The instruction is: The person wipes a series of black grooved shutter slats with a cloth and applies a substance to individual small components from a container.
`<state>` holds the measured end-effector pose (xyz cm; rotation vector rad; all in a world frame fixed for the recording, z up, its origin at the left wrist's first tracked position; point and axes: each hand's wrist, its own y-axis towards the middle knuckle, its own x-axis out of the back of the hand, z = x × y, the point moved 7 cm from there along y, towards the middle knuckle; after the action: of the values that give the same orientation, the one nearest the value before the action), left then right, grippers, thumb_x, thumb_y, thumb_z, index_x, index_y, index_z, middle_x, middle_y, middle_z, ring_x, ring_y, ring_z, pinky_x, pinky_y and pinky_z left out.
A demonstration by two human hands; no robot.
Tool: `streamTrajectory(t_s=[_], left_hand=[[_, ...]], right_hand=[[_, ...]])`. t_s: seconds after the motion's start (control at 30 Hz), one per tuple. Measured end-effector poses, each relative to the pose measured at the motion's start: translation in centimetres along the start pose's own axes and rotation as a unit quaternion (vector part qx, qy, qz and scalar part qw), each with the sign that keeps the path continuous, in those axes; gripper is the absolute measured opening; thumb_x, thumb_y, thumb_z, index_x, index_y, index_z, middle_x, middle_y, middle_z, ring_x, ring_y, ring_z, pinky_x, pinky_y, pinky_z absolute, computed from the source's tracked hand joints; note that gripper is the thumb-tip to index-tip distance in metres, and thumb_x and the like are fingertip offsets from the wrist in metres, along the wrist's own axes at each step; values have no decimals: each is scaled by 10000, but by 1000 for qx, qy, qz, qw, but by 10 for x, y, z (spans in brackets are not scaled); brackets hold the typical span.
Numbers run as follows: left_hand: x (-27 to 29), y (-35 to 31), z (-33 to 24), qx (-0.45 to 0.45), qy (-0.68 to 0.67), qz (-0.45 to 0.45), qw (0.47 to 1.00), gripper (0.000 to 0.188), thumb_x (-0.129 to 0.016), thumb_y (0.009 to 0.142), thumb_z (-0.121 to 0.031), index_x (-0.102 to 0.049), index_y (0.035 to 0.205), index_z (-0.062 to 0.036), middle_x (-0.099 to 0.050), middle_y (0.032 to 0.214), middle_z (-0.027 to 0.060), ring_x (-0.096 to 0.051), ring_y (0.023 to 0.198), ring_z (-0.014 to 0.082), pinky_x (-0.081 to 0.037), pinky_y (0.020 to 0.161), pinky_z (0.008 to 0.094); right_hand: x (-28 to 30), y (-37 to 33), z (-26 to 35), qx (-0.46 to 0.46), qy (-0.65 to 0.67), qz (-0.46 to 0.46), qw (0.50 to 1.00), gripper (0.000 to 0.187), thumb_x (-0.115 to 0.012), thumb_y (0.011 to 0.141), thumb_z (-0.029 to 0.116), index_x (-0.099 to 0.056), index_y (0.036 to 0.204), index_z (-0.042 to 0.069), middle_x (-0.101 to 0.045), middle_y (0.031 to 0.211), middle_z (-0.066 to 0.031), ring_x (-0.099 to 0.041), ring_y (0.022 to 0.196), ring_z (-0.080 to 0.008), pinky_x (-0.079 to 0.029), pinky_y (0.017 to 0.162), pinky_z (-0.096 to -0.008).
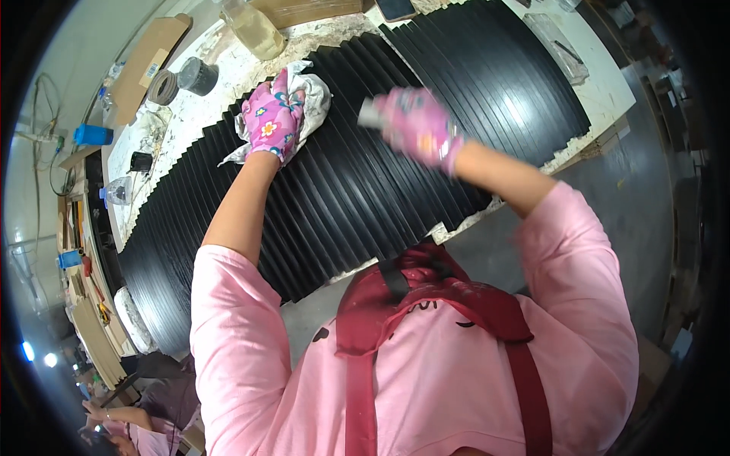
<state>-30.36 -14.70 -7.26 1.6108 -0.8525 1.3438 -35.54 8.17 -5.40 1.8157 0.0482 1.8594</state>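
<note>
Long black strips [327,175] lie side by side across the table, overlapping in ridged rows. My left hand [272,121], in a pink flowered glove, presses a crumpled white cloth [315,102] onto them, its fingers closed on the cloth. To the right, my right hand [420,128] wears a matching glove and is smeared by motion. A small whitish piece [369,115] sticks out of its closed fingers, above the strips; its kind is too blurred to make out.
At the back stand a clear bottle with yellowish liquid [255,32], a dark tub [198,76] and a tape roll [163,87]. Cardboard [150,68] lies at the far left. A plastic-wrapped item [559,49] sits far right. Another person [144,433] is at lower left.
</note>
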Motion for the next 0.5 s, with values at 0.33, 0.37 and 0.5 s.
streamTrajectory(t_s=[0.33, 0.37, 0.5], left_hand=[[1, 4, -13, -24, 4, -8, 1000, 589, -444, 969, -501, -471, 1445, -154, -570, 1273, 210, -538, 1183, 371, -378, 1015, 467], [-2, 1, -5, -16, 15, -7, 1000, 588, -447, 968, -501, -459, 1457, -174, -564, 1289, 214, -533, 1199, 370, -380, 1016, 466], [2, -1, -4, -12, 9, -17, 1000, 576, -451, 969, -498, -457, 1460, -196, -565, 1280, 213, -538, 1193, 370, -393, 1003, 473]], right_hand=[[18, -54, -18, -125, -2, -30, 992, 201, -647, 783, 257, -612, 917, 111, -626, 796, -84, -647, 732, -251, -495, 643, -429], [26, -58, 21, -64, -8, 3, 998, 189, -638, 787, 259, -604, 896, 108, -625, 799, -86, -644, 750, -245, -492, 687, -428], [46, -112, 104, 47, 138, 61, 987, 282, -644, 811, 261, -632, 1045, 103, -643, 849, -83, -648, 769, -258, -495, 742, -437]])
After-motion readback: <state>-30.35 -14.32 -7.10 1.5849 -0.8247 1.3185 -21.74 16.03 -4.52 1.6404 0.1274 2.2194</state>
